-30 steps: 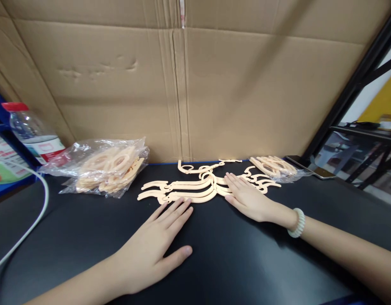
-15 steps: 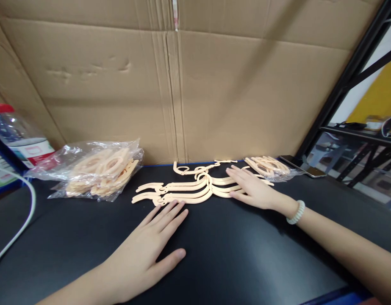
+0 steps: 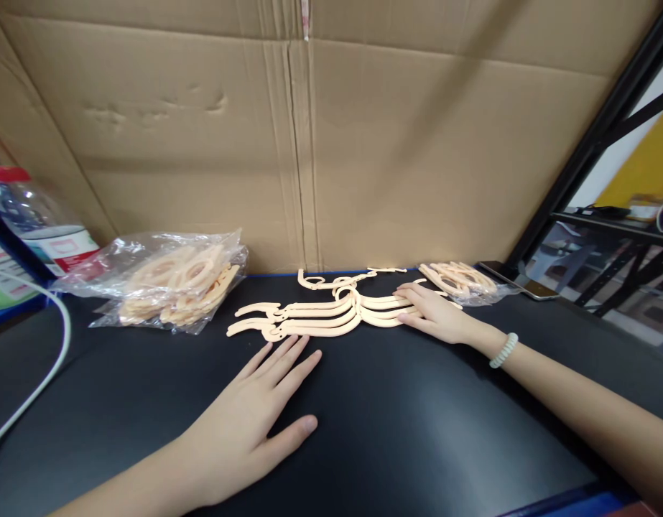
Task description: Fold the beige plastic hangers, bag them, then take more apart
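Beige folding clothes hangers lie side by side on the black table, their curved arms spread out left and right from the hooks in the middle. My left hand rests flat with fingers spread, the fingertips at the near edge of the hangers' left arms. Over the right arms lies my right hand, its fingers stretched out and covering their outer part. Neither hand grips anything. Behind the row, more beige hanger parts lie near the cardboard.
At the left is a clear plastic bag of beige pieces, beside a red-capped bottle and a white cable. On the right are a smaller bag of beige pieces and a phone. A cardboard wall stands behind.
My right hand has slid slightly outward to the right along the hangers and sits lower. My left hand stays almost in place. The whole view has shifted a little.
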`<state>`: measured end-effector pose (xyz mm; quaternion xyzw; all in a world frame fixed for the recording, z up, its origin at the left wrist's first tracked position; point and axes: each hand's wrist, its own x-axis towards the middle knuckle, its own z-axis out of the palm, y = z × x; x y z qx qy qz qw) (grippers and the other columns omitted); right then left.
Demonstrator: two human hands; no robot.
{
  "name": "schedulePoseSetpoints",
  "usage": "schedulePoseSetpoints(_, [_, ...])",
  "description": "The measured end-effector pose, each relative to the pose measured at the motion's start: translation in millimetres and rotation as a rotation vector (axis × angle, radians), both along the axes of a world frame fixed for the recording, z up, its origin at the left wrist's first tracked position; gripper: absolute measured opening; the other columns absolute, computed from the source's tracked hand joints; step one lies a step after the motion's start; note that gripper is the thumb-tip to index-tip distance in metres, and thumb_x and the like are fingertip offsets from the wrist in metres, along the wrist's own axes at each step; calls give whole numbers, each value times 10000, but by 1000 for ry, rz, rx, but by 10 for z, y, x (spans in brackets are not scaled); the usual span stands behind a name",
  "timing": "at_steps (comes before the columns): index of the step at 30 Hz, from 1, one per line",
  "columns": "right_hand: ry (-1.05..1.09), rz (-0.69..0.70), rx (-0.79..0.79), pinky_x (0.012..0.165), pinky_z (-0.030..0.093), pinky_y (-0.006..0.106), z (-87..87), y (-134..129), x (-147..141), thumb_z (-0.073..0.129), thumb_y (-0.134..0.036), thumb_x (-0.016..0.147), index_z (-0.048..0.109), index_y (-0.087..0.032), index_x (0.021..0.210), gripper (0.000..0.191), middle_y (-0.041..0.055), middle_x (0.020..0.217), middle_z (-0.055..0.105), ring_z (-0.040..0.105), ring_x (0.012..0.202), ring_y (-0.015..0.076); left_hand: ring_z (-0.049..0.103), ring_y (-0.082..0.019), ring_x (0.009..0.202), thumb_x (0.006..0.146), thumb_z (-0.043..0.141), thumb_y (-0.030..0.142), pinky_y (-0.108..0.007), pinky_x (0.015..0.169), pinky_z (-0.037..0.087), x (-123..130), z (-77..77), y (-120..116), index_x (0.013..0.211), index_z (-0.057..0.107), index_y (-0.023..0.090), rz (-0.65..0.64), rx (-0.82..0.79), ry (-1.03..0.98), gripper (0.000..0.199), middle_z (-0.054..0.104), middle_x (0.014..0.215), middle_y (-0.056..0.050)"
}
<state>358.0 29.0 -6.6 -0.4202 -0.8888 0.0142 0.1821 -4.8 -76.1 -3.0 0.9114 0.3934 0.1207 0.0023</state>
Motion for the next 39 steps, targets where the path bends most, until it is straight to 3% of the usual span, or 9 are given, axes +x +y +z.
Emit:
schedulePoseSetpoints(8, [0,-4,1,1002,437,471,9,9,-5,423,-518,958,550,-128,1225,488,171,1240,570,544,1157,293,307,-302,1420,944,442,521,-532,1146,281,61,-22,-65,1471,359,301,79,54,-28,577,328,1551,-48])
schedulePoseSetpoints(14, [-39,5,26,1115,252,597,10,-70,-128,445,-595,924,459,-171,1387,628,166,1409,489,371,1359,346,336,-315,1404,929,486,495,-536,1134,298,68,-8,-70,1470,362,305,73,71,-37,587,346,1542,-57])
schedulePoseSetpoints(21, [82,64,-43,1004,441,480,37,-132,-300,479,-529,936,510,-179,1311,514,156,1303,559,527,1198,296,351,-319,1396,904,535,455,-543,1134,300,63,-46,-73,1473,343,333,83,86,-60,613,347,1543,-44])
schedulePoseSetpoints(33, [141,107,-88,984,443,421,32,-82,-258,556,-490,916,511,-193,1262,458,124,1245,569,535,1139,257,380,-339,1374,916,503,484,-567,1079,385,-1,116,-41,1475,340,345,28,-9,19,598,339,1536,-37])
schedulePoseSetpoints(39, [152,127,-78,946,465,414,29,-60,-227,554,-505,909,526,-199,1242,453,123,1203,584,554,1100,259,376,-334,1380,906,537,390,-573,1117,317,-23,34,106,1450,387,312,81,129,-58,570,374,1531,-60])
